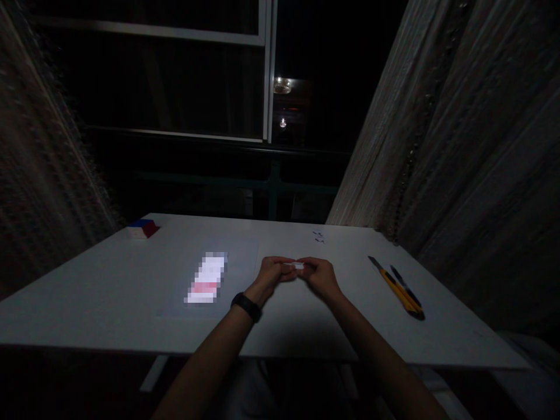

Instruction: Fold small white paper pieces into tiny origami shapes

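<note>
Both of my hands meet above the middle of the white table point(289, 326). Between their fingertips is a small white piece point(298, 266), perhaps paper; the dim light hides its exact kind. My left hand point(273, 273), with a dark band on its wrist, pinches the piece from the left. From the other side, my right hand point(319, 274) has its fingers closed on the right end. Part of the piece is covered by the fingers.
A lit, blurred-out screen point(207, 277) lies left of my hands. A yellow utility knife point(400, 291) and a dark pen point(405, 283) lie at right. Small dark-marked bits point(318, 237) sit beyond my hands. A coloured block point(142, 228) stands at far left; curtains point(394, 116) flank the table.
</note>
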Demonstrator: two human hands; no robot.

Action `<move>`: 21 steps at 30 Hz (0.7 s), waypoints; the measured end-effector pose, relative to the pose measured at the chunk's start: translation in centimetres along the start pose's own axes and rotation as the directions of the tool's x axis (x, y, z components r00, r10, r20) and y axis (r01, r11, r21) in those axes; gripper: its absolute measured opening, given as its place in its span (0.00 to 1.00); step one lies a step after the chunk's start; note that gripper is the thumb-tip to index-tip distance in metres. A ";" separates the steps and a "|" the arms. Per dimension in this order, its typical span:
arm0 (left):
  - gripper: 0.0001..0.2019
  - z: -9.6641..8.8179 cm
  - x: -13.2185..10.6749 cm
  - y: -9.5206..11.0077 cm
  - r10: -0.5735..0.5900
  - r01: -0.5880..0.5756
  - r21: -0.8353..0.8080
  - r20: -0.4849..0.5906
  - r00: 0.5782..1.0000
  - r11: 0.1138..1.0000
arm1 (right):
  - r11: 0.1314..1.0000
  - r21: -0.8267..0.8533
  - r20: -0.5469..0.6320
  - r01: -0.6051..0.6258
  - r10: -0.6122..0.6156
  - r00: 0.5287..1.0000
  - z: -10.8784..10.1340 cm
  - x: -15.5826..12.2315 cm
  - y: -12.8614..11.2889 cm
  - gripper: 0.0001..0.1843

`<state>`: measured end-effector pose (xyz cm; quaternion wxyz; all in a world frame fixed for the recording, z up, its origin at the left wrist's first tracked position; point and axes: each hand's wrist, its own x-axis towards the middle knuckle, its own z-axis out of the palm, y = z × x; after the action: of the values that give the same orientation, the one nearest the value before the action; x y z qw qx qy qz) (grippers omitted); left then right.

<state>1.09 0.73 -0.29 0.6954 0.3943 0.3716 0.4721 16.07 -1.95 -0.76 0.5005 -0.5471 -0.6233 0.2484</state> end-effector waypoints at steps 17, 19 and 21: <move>0.13 0.4 -0.3 0.1 0.031 -0.039 0.225 0.041 0.999 0.974 | 0.596 -0.739 0.056 0.315 -0.411 0.910 0.8 -1.3 -1.0 0.07; 0.13 0.4 -0.2 -0.1 0.040 -0.048 0.237 0.039 0.998 0.970 | 0.580 -0.753 0.060 0.310 -0.409 0.910 0.8 -1.3 -1.1 0.06; 0.14 0.5 -0.1 -0.2 0.058 -0.063 0.283 0.026 0.998 0.957 | 0.574 -0.761 0.059 0.301 -0.401 0.914 0.8 -1.3 -1.2 0.05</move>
<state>1.58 0.47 -0.23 0.6201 0.5053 0.4171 0.4315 14.69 -3.26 -0.49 0.3020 -0.5840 -0.7336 -0.1720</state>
